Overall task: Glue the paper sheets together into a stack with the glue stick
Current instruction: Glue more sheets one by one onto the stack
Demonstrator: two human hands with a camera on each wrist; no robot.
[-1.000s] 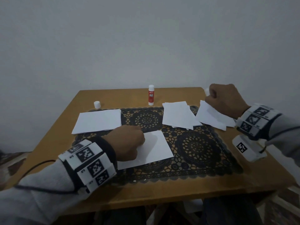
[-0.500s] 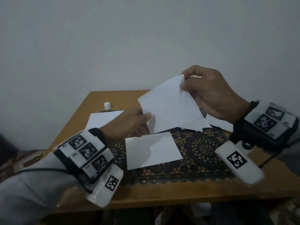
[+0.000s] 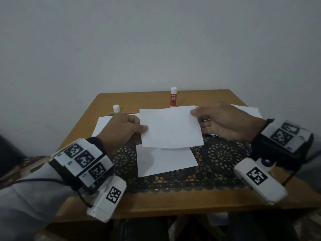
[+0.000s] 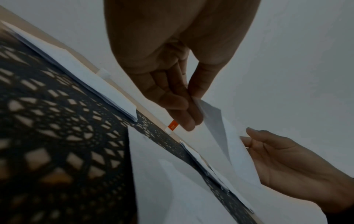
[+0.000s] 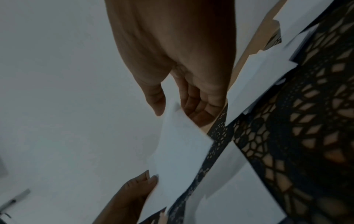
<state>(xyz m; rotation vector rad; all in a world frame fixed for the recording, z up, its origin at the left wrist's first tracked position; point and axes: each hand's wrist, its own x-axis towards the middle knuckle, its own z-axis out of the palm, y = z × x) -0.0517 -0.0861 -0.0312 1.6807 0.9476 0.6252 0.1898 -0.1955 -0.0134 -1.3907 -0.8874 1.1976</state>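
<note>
Both hands hold one white paper sheet (image 3: pixel 171 126) above the table, at centre frame in the head view. The left hand (image 3: pixel 121 131) pinches its left edge between thumb and curled fingers; the right hand (image 3: pixel 224 121) pinches its upper right corner, thumb on top and the other fingers loosely bent beneath.

Directly below the held sheet, a second sheet (image 3: pixel 165 161) lies flat on the black lace mat (image 3: pixel 224 153), its far edge covered by the held one. The mat rests on the wooden table (image 3: pixel 173 202).

The glue stick (image 3: pixel 173 97) stands upright at the table's far edge, upper centre, uncapped as far as can be judged; its lower end is hidden behind the held sheet. A small white cap (image 3: pixel 116 108) stands apart to its left.

More paper lies at the left (image 3: pixel 102 124) behind the left hand and at the right (image 3: pixel 246 109) behind the right hand; both piles are largely covered, so sheet counts cannot be told.

The left wrist view alone shows the pinch from below, the sheet edge (image 4: pixel 210 116) between thumb and fingers, and the left pile as several stacked sheets. The right wrist view is blurred; it shows the thumb above the sheet (image 5: pixel 180 151) and a dim pen-like object at lower left that cannot be identified.
</note>
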